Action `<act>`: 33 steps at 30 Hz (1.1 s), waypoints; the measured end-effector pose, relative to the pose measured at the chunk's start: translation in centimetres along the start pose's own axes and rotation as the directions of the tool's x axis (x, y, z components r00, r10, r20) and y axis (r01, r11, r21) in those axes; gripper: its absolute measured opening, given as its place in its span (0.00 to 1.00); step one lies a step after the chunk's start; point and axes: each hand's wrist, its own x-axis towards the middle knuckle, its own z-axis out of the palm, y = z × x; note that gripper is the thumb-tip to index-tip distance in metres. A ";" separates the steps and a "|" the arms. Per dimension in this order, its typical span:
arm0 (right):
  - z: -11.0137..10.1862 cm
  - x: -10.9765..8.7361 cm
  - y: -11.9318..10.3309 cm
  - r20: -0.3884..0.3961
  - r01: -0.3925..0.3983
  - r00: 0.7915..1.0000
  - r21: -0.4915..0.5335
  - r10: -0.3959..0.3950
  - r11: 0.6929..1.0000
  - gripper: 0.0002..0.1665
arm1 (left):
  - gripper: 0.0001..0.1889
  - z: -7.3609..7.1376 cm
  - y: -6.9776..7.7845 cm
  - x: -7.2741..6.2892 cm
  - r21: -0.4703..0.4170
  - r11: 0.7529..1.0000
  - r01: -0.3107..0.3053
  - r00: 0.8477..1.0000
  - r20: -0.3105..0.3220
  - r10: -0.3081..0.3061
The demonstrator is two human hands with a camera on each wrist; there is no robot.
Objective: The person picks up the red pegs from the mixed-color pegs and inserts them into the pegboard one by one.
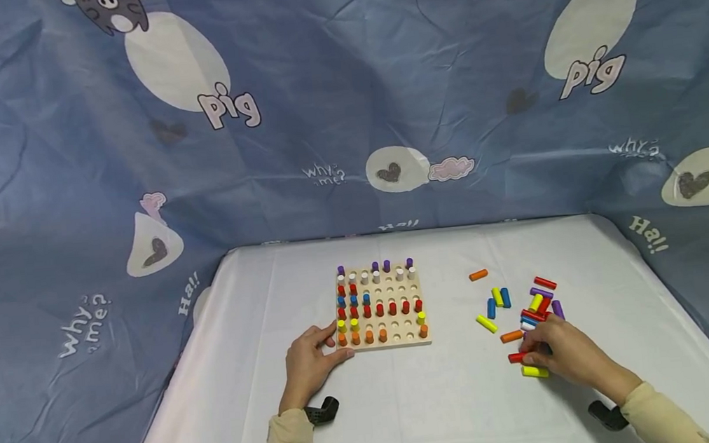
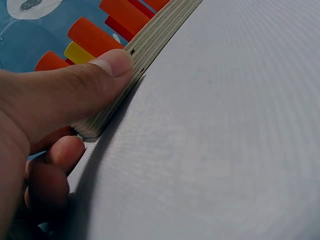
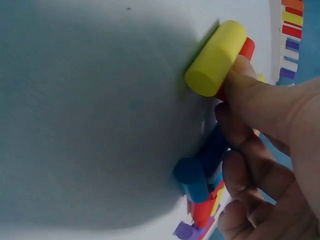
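In the head view, a board [image 1: 397,345] stands on the white table [image 1: 447,410], with rows of upright pegs [image 1: 380,310] in purple, white, red, blue, yellow and orange; several holes are bare. The left hand [image 1: 307,366] holds its near left corner. Off to the right, loose pegs lie scattered, and the right hand [image 1: 562,351] is down among them, its fingertips by a red peg [image 1: 515,358], with a yellow peg [image 1: 534,372] just beside.

In the left wrist view, the thumb lies along the board's layered edge, the other fingers curled near the corner; orange pegs [image 2: 95,37] rise behind.

In the right wrist view, thumb and forefinger are close together. The thumb meets the red peg, partly hidden behind the yellow one; I cannot tell whether it is pinched. Blue pegs [image 3: 193,181] lie near the other fingers.
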 end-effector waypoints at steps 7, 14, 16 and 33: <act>0.0 -0.4 -0.4 -0.073 0.017 0.997 -0.122 -0.026 0.992 0.12 | 0.37 0.1 0.0 0.0 -0.005 1.000 -0.004 1.000 0.001 0.004; -1.2 0.1 -1.0 -0.153 0.051 0.986 -0.140 -0.073 0.989 0.11 | 0.38 0.1 -0.1 0.0 0.002 1.000 -0.002 1.000 -0.003 0.002; -1.4 0.4 -1.1 -0.151 0.044 0.987 -0.109 -0.060 0.993 0.11 | 0.38 0.1 -0.3 0.0 0.000 1.000 -0.008 1.000 -0.007 0.008; -0.9 5.1 -3.0 -0.489 0.144 0.865 0.020 -0.116 0.989 0.05 | 0.37 0.1 -0.3 0.1 -0.001 1.000 0.004 1.000 -0.007 -0.004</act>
